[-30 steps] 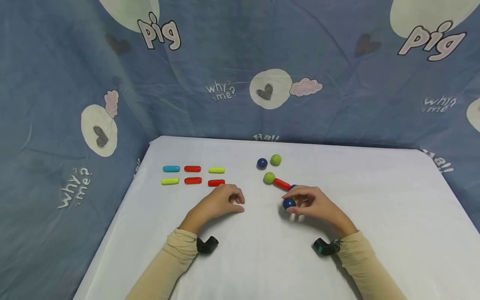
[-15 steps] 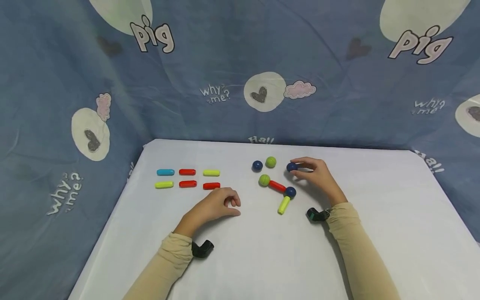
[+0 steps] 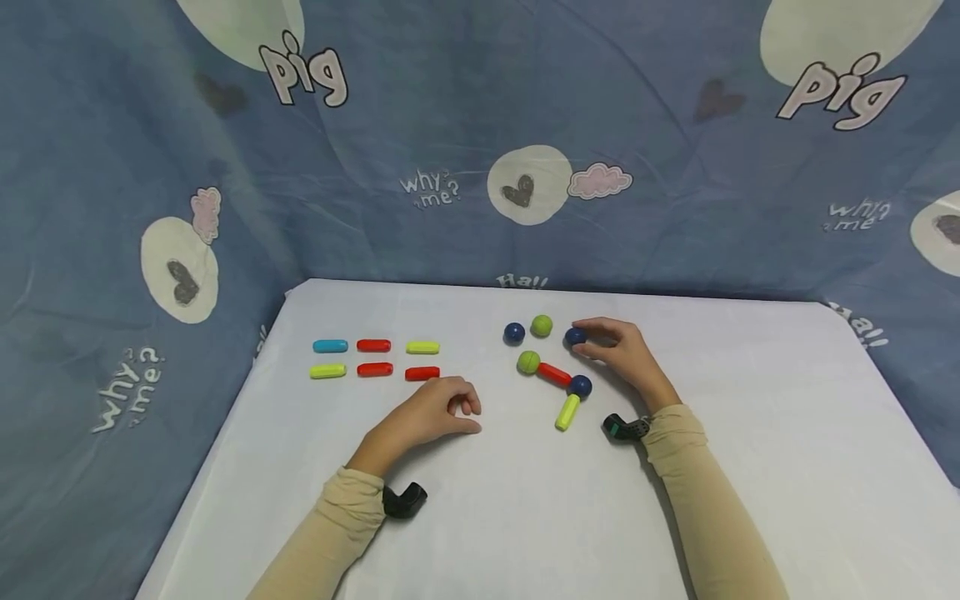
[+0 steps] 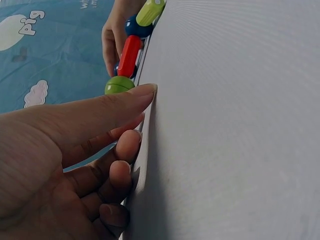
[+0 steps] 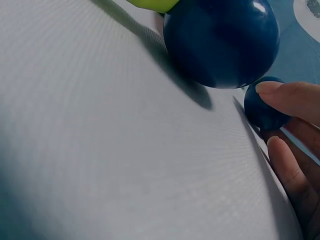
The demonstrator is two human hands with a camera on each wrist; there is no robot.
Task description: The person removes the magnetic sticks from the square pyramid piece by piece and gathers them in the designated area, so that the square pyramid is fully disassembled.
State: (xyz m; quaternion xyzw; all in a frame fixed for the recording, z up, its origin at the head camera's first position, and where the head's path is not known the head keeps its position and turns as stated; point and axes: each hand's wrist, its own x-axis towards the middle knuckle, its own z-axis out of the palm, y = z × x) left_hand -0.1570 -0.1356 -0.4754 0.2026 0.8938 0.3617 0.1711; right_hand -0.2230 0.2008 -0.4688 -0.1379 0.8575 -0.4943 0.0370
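Note:
My right hand point(image 3: 618, 354) pinches a dark blue ball point(image 3: 575, 337) between thumb and fingers, at the table's surface; the right wrist view shows this ball point(image 5: 265, 104) too. Nearer to me lies a joined piece: a green ball point(image 3: 528, 362), a red stick point(image 3: 554, 375), a blue ball point(image 3: 580, 387) and a yellow-green stick point(image 3: 567, 412). To the left of the held ball are a loose green ball point(image 3: 542, 326) and a loose blue ball point(image 3: 513, 333). My left hand point(image 3: 431, 412) rests on the table with loosely curled fingers, holding nothing, just below a red stick point(image 3: 422, 373).
Two rows of short sticks lie at the left: a light blue stick point(image 3: 330, 346), red sticks point(image 3: 374, 345) and yellow-green sticks point(image 3: 327, 371). A white cloth covers the table point(image 3: 495, 517). Behind it hangs a blue printed curtain point(image 3: 420, 100).
My right hand has carried the blue ball from beside the joined piece to the back, then slightly left, beside the loose balls. The left hand has stayed in place.

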